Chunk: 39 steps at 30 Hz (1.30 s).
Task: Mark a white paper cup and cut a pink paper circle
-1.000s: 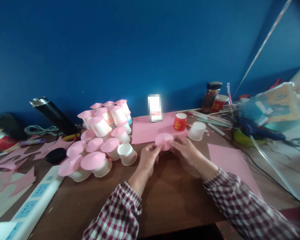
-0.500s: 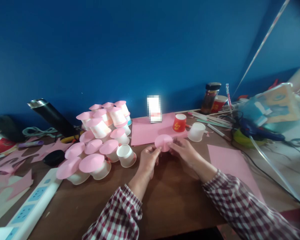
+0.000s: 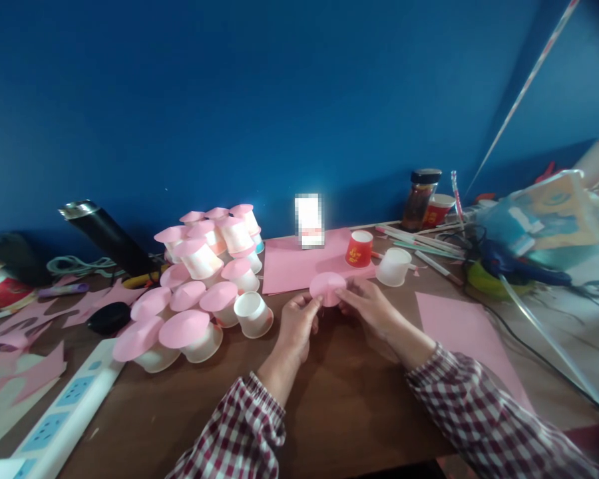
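Observation:
Both my hands hold a small pink paper disc (image 3: 327, 286) just above the brown table (image 3: 339, 392). My left hand (image 3: 297, 322) pinches its left edge and my right hand (image 3: 372, 306) grips its right side. Just left of my hands lies a white paper cup (image 3: 253, 315) on its side. Beyond it is a pile of white cups capped with pink paper discs (image 3: 199, 286). A red cup (image 3: 359, 248) and another white cup (image 3: 393, 267) stand behind the disc.
Pink paper sheets lie at the back (image 3: 299, 261) and at the right (image 3: 466, 329). A white power strip (image 3: 64, 412) runs along the left front. A black flask (image 3: 104, 233), a jar (image 3: 419, 197), pens and cables crowd the back and right.
My hands and the pink disc have stayed almost in place; only the camera view has shifted slightly.

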Motion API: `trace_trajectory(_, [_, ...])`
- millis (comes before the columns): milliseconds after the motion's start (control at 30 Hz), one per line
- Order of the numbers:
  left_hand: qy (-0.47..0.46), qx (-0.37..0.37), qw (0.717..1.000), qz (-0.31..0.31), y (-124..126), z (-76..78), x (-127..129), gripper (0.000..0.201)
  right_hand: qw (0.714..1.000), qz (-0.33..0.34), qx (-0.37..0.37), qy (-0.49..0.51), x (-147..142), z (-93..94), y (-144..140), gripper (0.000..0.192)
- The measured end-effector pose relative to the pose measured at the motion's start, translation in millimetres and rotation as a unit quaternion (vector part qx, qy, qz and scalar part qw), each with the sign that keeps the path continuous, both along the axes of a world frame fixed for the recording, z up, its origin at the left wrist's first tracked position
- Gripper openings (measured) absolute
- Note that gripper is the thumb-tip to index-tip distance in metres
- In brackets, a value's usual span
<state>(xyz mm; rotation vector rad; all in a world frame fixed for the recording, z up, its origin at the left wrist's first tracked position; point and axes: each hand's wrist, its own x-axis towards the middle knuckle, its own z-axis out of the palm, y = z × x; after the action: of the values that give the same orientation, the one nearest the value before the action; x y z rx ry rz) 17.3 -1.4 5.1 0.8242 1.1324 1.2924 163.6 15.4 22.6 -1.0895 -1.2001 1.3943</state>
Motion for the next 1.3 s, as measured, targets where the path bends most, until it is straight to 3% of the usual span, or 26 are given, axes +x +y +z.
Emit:
trace_trajectory(967, [-0.005, 0.006, 1.000, 0.009, 0.6, 2.0, -0.2, 0.033, 0.995, 0.034, -0.040, -0.085, -1.2, 7.5, -2.9, 0.018])
trace_trajectory(1300, [-0.001, 0.014, 1.000, 0.011, -1.1, 1.5, 1.4, 0.031, 0.995, 0.045, -0.031, -0.087, -1.3, 7.5, -2.3, 0.023])
